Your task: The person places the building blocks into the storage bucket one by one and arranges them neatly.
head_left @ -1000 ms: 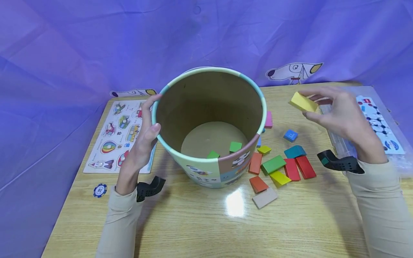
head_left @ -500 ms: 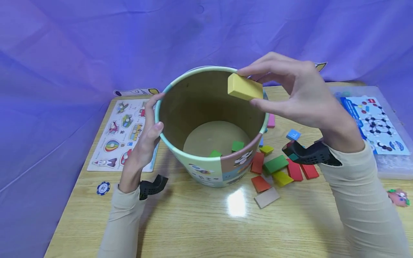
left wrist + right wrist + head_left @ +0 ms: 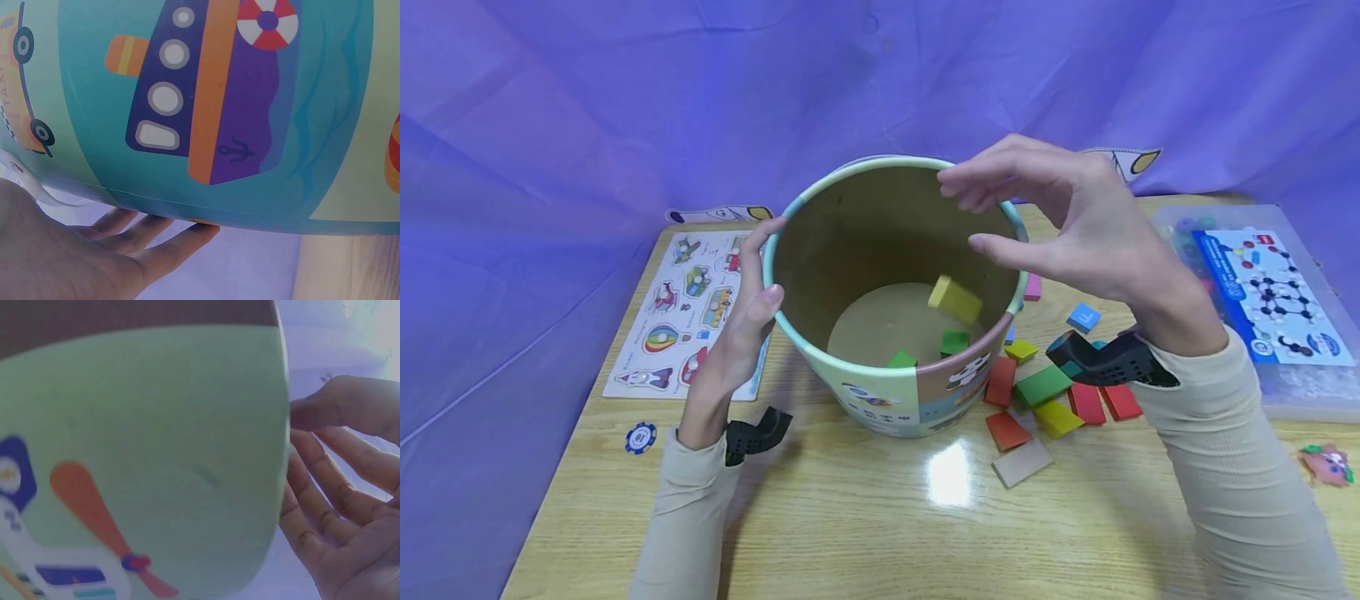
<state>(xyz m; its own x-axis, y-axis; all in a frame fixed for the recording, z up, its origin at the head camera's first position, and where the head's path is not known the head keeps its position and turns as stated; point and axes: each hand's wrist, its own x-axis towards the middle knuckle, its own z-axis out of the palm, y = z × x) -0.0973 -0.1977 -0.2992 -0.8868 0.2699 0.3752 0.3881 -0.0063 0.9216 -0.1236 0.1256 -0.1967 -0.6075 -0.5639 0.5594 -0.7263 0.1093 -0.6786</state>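
Note:
A large bucket (image 3: 872, 379) with printed pictures stands on the table, its mouth facing the camera. My left hand (image 3: 733, 333) holds its left rim, thumb and fingers at the edge; the left wrist view shows the fingers (image 3: 178, 247) reaching to that edge. Over the right rim hovers my right hand (image 3: 1067, 217), fingers and thumb apart with nothing between them. Below it, inside the bucket, a yellow block (image 3: 957, 300) is tilted and looks in mid-air. Green blocks (image 3: 955, 342) lie on the bucket's bottom, partly hidden by the front wall.
Several coloured blocks (image 3: 1043, 386) lie right of the bucket, with a blue one (image 3: 1084, 317) farther back. A picture puzzle board (image 3: 662, 304) and a poker chip (image 3: 641, 437) are at left. A clear plastic case (image 3: 1300, 392) and a small pink figure (image 3: 1328, 464) are at right.
My right hand has carried the yellow block leftward over the bucket and let go; the block has dropped inside. My left hand has stayed on the rim.

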